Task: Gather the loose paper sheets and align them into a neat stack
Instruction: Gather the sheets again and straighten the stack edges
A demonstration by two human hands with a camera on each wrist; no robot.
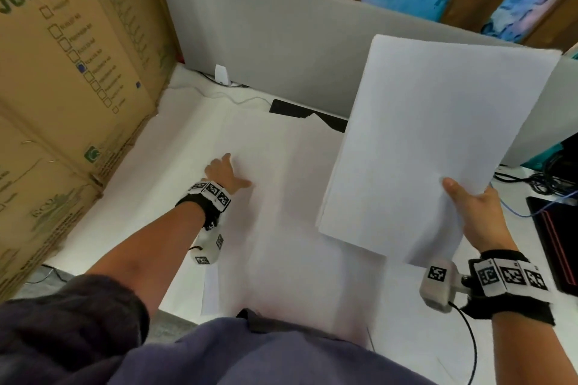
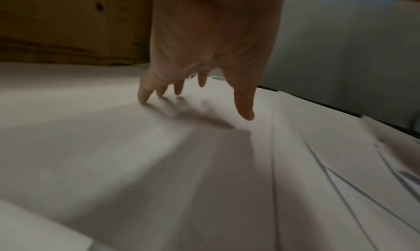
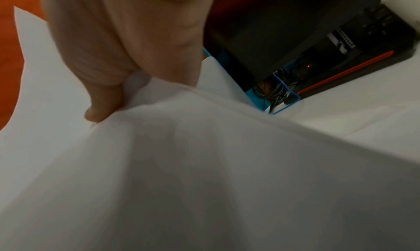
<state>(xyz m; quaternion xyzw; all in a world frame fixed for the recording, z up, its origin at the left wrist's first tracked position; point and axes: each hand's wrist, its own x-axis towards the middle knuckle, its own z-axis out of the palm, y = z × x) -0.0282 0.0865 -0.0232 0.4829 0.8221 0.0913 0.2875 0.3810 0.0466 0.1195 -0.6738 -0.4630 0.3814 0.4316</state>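
The right hand [image 1: 478, 216] pinches a bundle of sheets [image 1: 431, 141] by its near corner, thumb on top, and holds it tilted above the counter [image 1: 516, 337]; the other fingers are hidden under the paper. The left hand [image 1: 223, 173] lies spread, fingers straight, on loose sheets [image 1: 291, 197] flat on the counter. Their edges are hard to make out.

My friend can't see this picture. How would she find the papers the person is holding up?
Start at the grey divider wall behind the white table. On its right, the right hand pinches a bundle of white sheets by its near corner. Unlike the loose sheets lying flat under the left hand, this bundle is lifted and tilted.
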